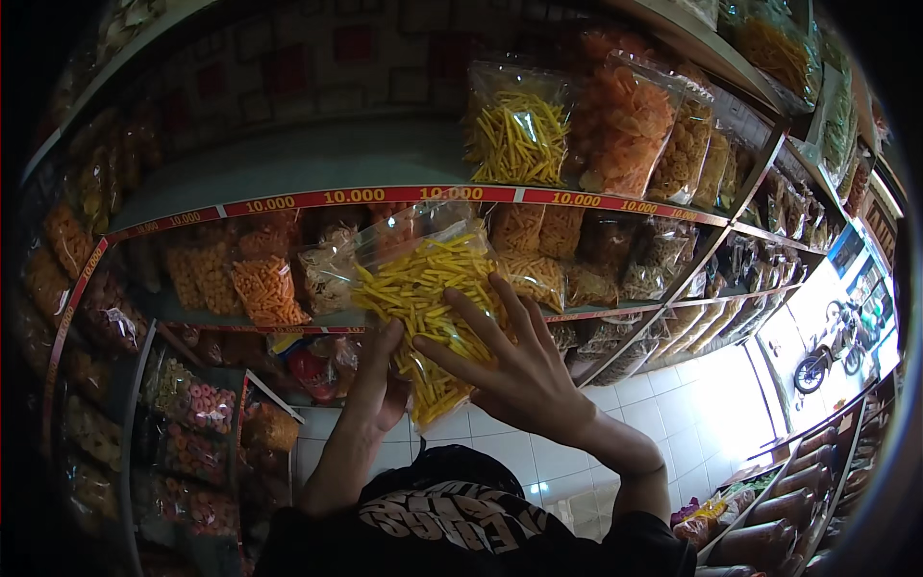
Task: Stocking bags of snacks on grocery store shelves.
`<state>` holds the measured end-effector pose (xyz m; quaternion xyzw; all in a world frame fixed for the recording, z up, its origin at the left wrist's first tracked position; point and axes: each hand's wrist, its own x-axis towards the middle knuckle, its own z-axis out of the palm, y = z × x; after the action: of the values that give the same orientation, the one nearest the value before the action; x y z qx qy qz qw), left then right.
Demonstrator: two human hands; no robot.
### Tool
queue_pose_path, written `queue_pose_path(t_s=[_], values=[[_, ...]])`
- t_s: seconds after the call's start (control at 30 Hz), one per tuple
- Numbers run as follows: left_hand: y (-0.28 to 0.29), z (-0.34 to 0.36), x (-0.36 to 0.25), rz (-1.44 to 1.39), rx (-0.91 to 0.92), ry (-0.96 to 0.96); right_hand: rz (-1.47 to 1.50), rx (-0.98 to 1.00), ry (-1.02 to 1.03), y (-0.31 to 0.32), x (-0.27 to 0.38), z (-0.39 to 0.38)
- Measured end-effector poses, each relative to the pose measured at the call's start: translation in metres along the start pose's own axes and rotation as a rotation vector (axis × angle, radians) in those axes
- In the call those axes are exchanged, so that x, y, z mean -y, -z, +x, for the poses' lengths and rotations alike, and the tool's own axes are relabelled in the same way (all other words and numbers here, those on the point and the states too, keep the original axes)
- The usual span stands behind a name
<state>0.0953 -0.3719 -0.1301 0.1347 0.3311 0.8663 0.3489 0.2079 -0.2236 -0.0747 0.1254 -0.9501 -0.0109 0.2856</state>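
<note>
Head view: holds a clear bag of yellow sticks (423, 279) before red-edged shelves (394, 196), below and left of a similar shelved bag (520, 135); grips the former's lower left side with the left hand (385, 385); lays the right hand (527, 363), spread wide, across the front.

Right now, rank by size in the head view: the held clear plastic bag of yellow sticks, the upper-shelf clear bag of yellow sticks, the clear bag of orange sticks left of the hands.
1. Held bag
2. Upper-shelf bag
3. Bag of orange sticks
Nearness may enlarge the first.
</note>
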Motion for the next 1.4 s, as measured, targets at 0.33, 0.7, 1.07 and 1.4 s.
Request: queue_pose_path(t_s=[0.33, 0.7, 1.07, 1.4], values=[[-0.042, 0.019, -0.003, 0.344, -0.106, -0.185, 0.62, -0.493, -0.164, -0.001, -0.047, 0.003], [-0.03, 0.037, -0.012, 0.055, -0.14, -0.143, 0.674, -0.675, -0.21, -0.023, -0.066, -0.011], [-0.045, 0.049, -0.057, 0.242, -0.025, -0.391, 0.333, -0.243, -0.054, 0.01, -0.029, 0.028], [-0.023, 0.106, -0.141, 0.363, 0.08, -0.308, 0.125, -0.417, -0.153, -0.008, -0.025, 0.117]])
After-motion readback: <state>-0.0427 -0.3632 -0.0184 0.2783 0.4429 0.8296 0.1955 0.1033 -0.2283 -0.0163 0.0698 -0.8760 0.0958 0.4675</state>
